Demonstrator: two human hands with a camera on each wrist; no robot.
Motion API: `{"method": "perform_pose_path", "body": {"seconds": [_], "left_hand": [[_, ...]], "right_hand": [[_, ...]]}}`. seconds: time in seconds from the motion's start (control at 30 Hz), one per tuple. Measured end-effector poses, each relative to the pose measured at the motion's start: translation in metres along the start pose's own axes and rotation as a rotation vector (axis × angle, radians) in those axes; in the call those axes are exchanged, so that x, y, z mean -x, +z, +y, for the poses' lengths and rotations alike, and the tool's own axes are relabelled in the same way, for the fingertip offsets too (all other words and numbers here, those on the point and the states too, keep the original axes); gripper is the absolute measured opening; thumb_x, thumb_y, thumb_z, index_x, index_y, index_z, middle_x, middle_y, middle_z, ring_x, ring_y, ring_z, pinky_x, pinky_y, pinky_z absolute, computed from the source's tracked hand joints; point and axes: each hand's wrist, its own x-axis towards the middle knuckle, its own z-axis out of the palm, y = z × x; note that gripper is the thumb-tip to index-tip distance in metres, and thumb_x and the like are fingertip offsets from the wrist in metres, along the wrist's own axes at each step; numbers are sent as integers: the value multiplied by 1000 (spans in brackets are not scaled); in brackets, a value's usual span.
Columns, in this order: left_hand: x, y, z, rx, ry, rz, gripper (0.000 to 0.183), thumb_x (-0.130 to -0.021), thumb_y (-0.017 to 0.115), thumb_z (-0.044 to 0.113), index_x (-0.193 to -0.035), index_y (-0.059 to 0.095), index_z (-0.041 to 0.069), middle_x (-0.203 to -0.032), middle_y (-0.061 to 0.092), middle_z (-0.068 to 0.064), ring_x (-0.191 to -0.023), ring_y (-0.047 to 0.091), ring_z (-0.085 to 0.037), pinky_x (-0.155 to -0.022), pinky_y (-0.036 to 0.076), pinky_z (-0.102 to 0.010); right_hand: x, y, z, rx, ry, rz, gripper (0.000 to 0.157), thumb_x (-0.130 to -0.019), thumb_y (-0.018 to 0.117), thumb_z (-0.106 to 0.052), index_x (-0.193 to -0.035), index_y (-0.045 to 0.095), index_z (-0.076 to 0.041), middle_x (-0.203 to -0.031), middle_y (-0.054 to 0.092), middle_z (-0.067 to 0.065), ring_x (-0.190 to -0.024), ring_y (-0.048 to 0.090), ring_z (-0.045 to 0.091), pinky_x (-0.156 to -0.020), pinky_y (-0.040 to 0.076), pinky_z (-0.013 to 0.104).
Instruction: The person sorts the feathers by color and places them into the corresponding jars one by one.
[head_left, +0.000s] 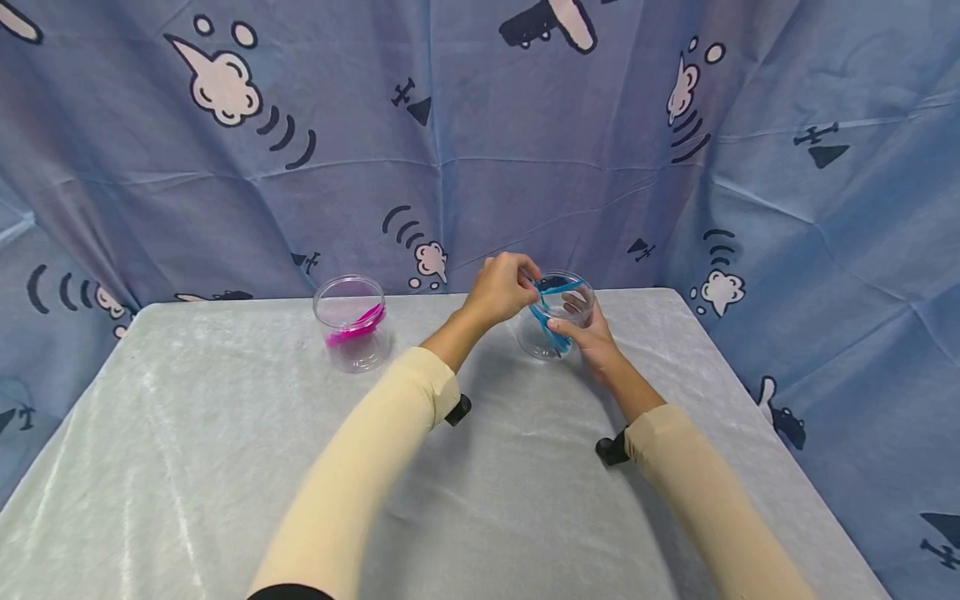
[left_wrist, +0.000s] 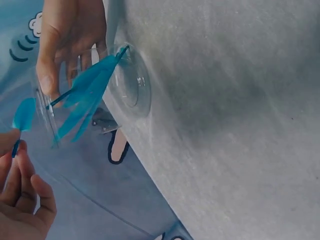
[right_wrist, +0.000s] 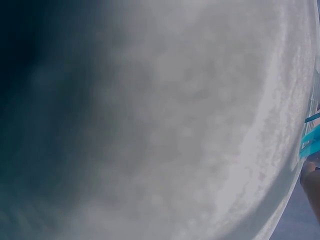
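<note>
A clear plastic jar (head_left: pixel 534 340) stands at the table's far side, with several translucent blue spoons (left_wrist: pixel 89 85) leaning inside it. My right hand (head_left: pixel 591 340) holds the jar from the right, thumb in front and fingers behind. At the jar's mouth, my left hand (head_left: pixel 501 288) pinches one blue spoon (left_wrist: pixel 25 115) by its thin handle, its rounded end raised just outside the rim in the left wrist view. The right wrist view catches only a sliver of blue spoons (right_wrist: pixel 311 142) and part of a hand at its right edge.
Left of my hands, a second clear jar (head_left: pixel 360 360) stands upright with bright pink pieces (head_left: pixel 356 327) inside, their exact kind hard to tell. A pale cloth covers the table (head_left: pixel 225 442). Behind it hangs a blue patterned curtain (head_left: pixel 360 150).
</note>
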Motion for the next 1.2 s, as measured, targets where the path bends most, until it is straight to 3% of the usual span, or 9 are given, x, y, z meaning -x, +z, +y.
{"method": "perform_pose_path", "body": {"seconds": [0.33, 0.6, 0.97, 1.2], "left_hand": [[-3, 9, 1, -65, -21, 15, 15, -78, 69, 7, -92, 66, 13, -75, 64, 3, -66, 58, -9, -59, 47, -23], [-5, 14, 2, -91, -29, 17, 16, -78, 69, 8, -94, 66, 12, -77, 65, 2, -67, 59, -9, -61, 47, -22], [-4, 23, 2, -4, -42, -5, 19, -80, 73, 17, -96, 66, 12, -81, 65, 2, -74, 59, -9, -64, 49, -22], [0, 22, -3, 61, 44, -33, 19, -80, 72, 17, -97, 66, 10, -81, 66, 0, -72, 60, -9, -63, 50, -22]], "right_hand": [[0, 2, -1, 22, 36, 8, 88, -82, 70, -15, -147, 11, -20, -148, 24, 11, -136, 21, 25, -109, 22, 44], [1, 4, -3, 25, 30, 2, 84, -82, 70, -17, -146, 16, -21, -149, 24, 12, -136, 21, 26, -108, 22, 45], [0, 2, -2, -34, -31, -37, 80, -84, 66, -7, -146, 15, -14, -148, 21, 17, -135, 21, 29, -109, 21, 43], [1, -2, 0, -17, -27, -46, 77, -85, 65, -9, -144, 17, -19, -148, 21, 16, -137, 18, 27, -109, 20, 44]]}}
